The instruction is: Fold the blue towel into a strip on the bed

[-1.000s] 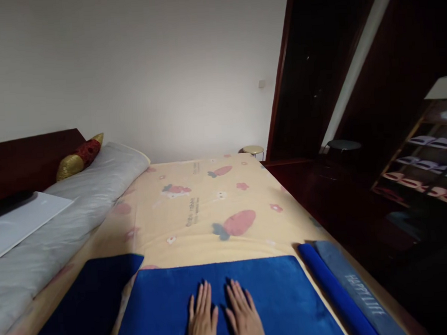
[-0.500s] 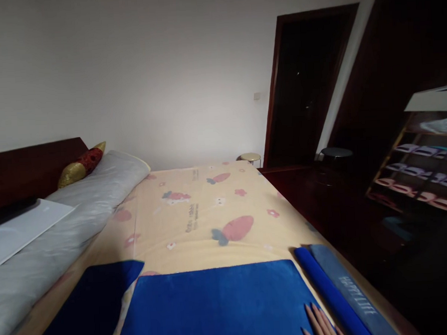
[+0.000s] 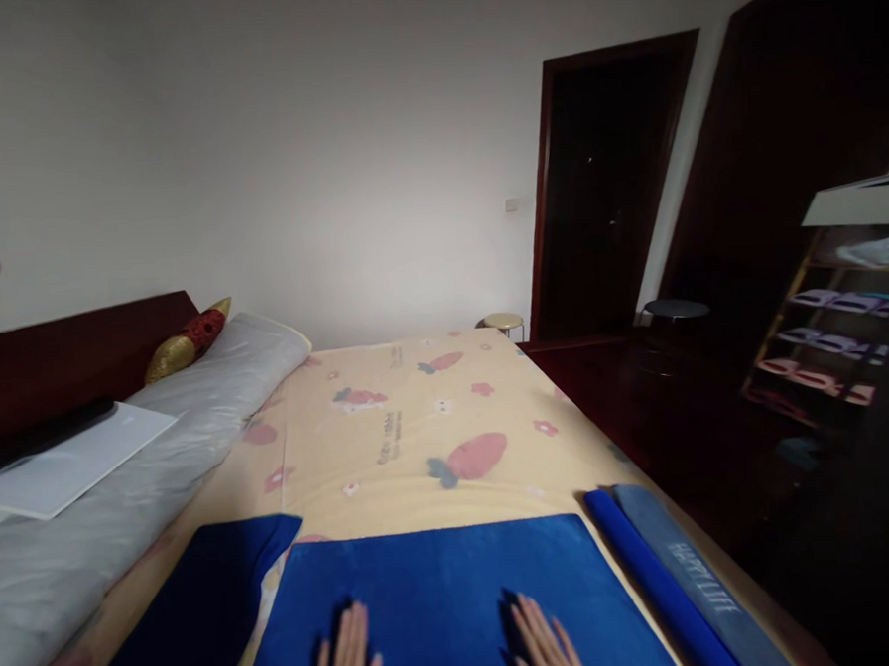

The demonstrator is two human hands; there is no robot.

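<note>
On the near end of the bed [image 3: 419, 414], both the left hand [image 3: 347, 656] and right hand [image 3: 545, 651] lay flat, fingers spread, apart on the blue towel [image 3: 435, 582], which looked liable to bunch if pushed unevenly.

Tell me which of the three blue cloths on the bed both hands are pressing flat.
The middle blue cloth: left hand and right hand lie flat on it. The darker cloth and the lettered rolled one lie untouched beside it.

Bed [image 3: 419, 414]: yellow sheet w/ blue towel [image 3: 443, 591], dark towel [image 3: 197, 604], rolled towel [image 3: 666, 580], grey bolster [image 3: 123, 459].
</note>
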